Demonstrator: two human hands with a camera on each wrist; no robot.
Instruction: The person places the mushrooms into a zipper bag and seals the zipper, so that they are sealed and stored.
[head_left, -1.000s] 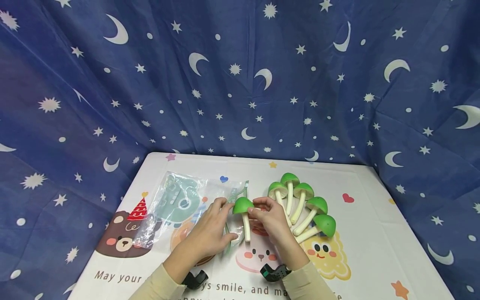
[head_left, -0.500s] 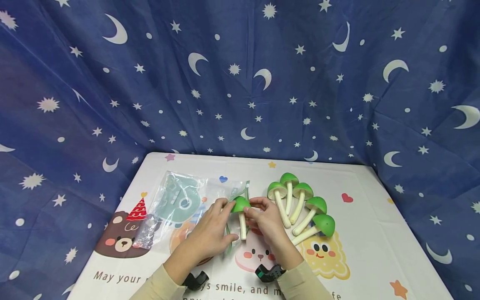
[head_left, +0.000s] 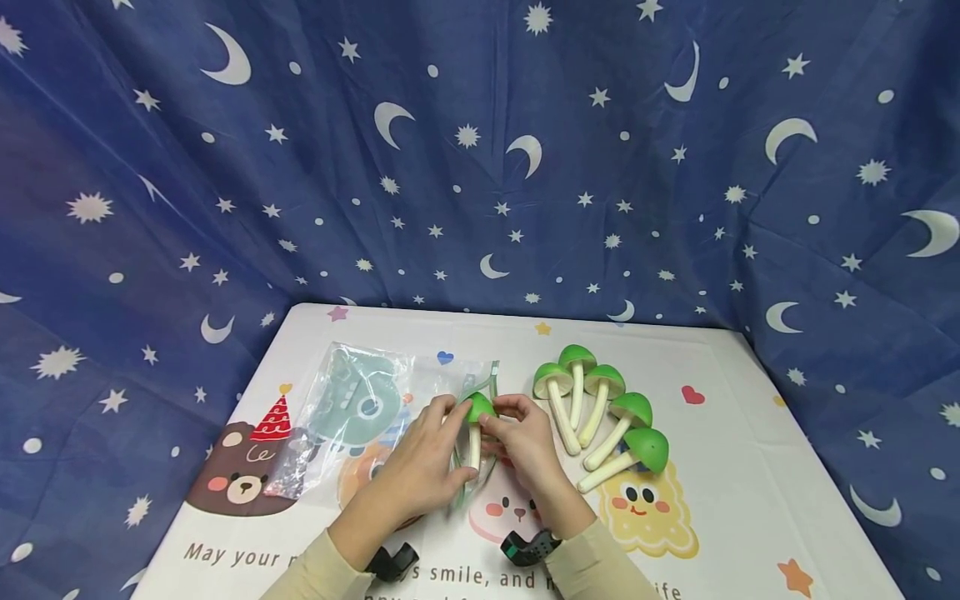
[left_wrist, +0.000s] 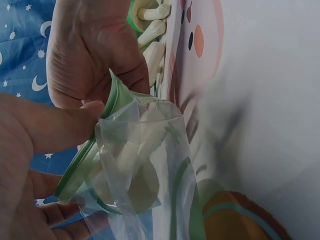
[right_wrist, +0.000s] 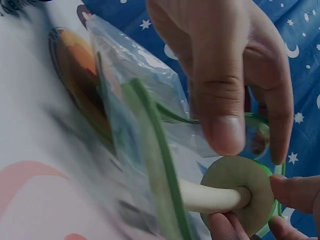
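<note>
My right hand (head_left: 528,446) pinches a toy mushroom (head_left: 476,442) with a green cap and a cream stem. In the right wrist view its fingertips are at the rim of the mushroom's cap (right_wrist: 235,175), and the stem reaches past the green zip edge (right_wrist: 159,160). A clear zip bag (head_left: 427,379) lies flat, its mouth towards the right. My left hand (head_left: 420,454) holds that mouth apart, thumb on one side of the green zip strip (left_wrist: 76,170) in the left wrist view. Through the film, the mushroom (left_wrist: 142,185) shows inside the opening.
Several more green-capped toy mushrooms (head_left: 632,410) lie fanned out to the right of my right hand. The white tablecloth (head_left: 720,467) carries printed cartoons and lettering. A blue curtain (head_left: 480,167) with moons and stars hangs behind the table.
My right hand has moved left with the mushroom, bringing it further into the bag's mouth. My left hand has stayed nearly still at the opening.
</note>
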